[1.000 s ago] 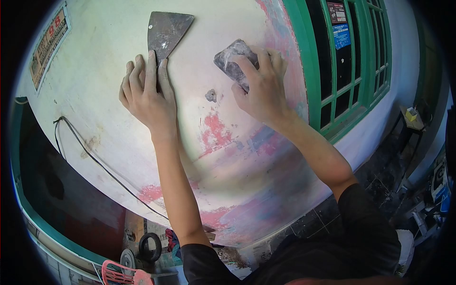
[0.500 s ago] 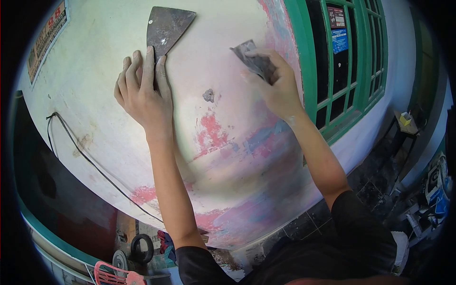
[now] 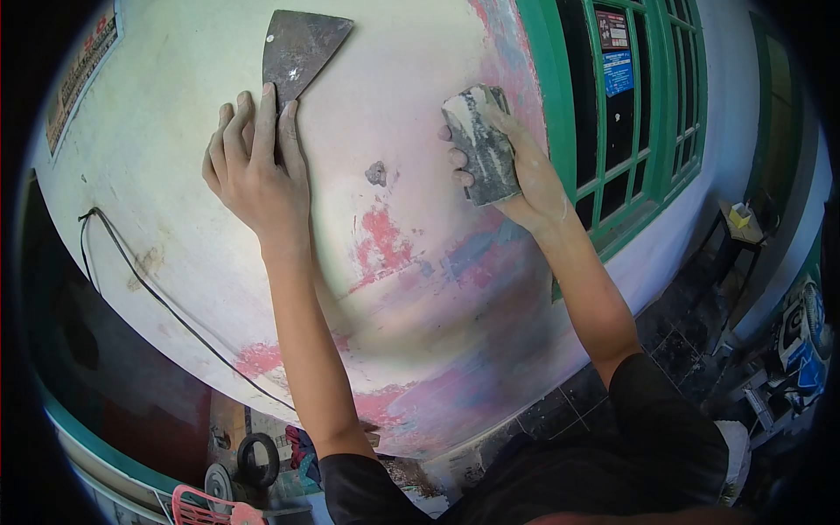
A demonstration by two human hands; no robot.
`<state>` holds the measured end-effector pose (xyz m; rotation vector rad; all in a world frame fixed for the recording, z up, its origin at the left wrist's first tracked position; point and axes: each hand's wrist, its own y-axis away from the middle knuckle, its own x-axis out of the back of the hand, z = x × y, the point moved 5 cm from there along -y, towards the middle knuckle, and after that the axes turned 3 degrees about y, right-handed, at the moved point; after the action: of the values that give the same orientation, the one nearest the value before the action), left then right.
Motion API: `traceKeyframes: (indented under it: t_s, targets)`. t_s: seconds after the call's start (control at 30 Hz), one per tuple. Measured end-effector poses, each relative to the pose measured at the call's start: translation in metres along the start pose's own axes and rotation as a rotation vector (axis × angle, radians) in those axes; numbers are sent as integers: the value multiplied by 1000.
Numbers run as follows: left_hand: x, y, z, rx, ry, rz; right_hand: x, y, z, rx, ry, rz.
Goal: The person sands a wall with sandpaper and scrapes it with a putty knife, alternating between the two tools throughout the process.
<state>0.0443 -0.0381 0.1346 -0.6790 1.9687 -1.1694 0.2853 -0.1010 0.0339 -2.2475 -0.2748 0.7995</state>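
A metal scraper [image 3: 302, 54] with a wide dark blade lies against the painted wall [image 3: 385, 87], and my left hand [image 3: 261, 179] is closed on its handle, one finger laid along the blade's base. To the right, my right hand [image 3: 525, 175] grips a worn dark block [image 3: 481, 144] with pale streaks of dust on its face. The block's streaked face is turned towards me, with fingertips showing at its left edge. Between the hands, a small grey hole [image 3: 376, 173] marks the wall above a pink patch [image 3: 383, 241].
Right of my right hand is a green-framed window [image 3: 573, 114] with stickers. A black cable [image 3: 166, 302] hangs along the wall at left. Lower down are a tyre [image 3: 259, 459], a pink chair [image 3: 214, 509] and, far right, a small table [image 3: 742, 229].
My right hand has turned the block so its broad streaked face now shows, and has shifted slightly right and down. The left hand still holds the scraper; the whole view has shifted slightly.
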Motion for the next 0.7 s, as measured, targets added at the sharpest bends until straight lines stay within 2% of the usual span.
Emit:
traceKeyframes:
  t_s: [0.1,0.23,0.33,0.4,0.43,0.5,0.53,0.6,0.7]
  targets:
    - [1,-1,0,0,1,1,3,1,0,58,139,54]
    - [0,0,-1,6,6,8,0,2,-2,32,187,140]
    - [2,-1,1,9,9,8,6,-3,-2,42,346,180]
    - [2,-1,1,16,11,-9,1,-5,-15,238,844,303]
    - [3,-1,1,17,8,-10,0,-9,-15,235,844,301]
    - [2,-1,1,17,3,-13,-22,-10,-33,812,1514,281]
    - [2,-1,1,17,0,-12,-21,-17,-35,813,1513,278]
    - [2,-1,1,16,17,-12,-29,-26,-35,944,1767,193]
    - [2,-1,1,15,5,-15,-33,-37,-33,946,1891,187]
